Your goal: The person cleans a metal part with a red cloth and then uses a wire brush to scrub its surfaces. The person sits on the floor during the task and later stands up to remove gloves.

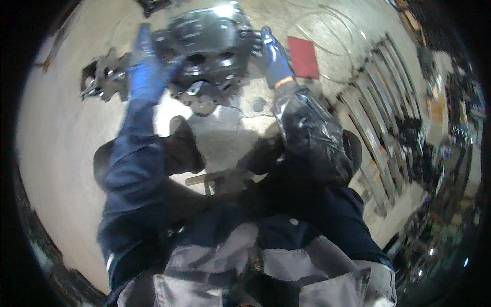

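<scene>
A dark metal casting point(207, 38), like an engine or gearbox housing with round openings, lies on the floor between my hands. My left hand point(146, 77), in a blue glove, is at its left side. Its fingers point away from me, stretched out and slightly blurred, and the thumb reaches over the casting's edge. My right hand point(276, 61), in a blue glove with an orange cuff, is along the right side with straight fingers. Whether its palm presses on the casting I cannot tell. A smaller metal part point(105, 77) with cut-outs lies left of my left hand.
Right of my right hand lies a red square pad or cloth point(304, 57), with a loop of clear thin tubing point(350, 38) behind. Several long curved metal strips point(376, 123) lie farther right, near cluttered dark parts point(445, 153). My boots point(184, 146) flank a low wooden piece point(204, 179).
</scene>
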Demonstrator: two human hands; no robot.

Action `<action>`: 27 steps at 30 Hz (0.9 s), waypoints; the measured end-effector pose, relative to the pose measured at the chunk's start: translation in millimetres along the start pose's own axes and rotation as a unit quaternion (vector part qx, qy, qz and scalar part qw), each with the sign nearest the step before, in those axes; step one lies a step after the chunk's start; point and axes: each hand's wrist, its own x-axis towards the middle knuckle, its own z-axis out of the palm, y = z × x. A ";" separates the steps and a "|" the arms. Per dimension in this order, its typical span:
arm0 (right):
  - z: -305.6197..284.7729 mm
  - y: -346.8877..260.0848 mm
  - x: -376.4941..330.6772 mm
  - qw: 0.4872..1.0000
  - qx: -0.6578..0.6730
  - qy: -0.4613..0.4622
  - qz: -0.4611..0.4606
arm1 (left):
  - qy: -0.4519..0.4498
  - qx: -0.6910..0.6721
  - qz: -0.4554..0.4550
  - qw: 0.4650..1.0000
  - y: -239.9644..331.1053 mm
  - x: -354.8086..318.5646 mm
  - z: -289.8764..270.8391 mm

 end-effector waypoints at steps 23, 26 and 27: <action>-253.4 160.2 57.2 0.648 -0.736 0.145 0.134 | -0.248 0.269 0.336 0.868 -3.1 116.5 47.5; -270.3 182.6 99.5 0.577 -0.805 0.114 0.078 | -0.239 0.295 0.351 0.856 -10.5 117.7 54.0; -280.4 188.6 111.2 0.583 -0.803 0.101 0.066 | -0.217 0.285 0.384 0.851 -14.7 118.4 57.6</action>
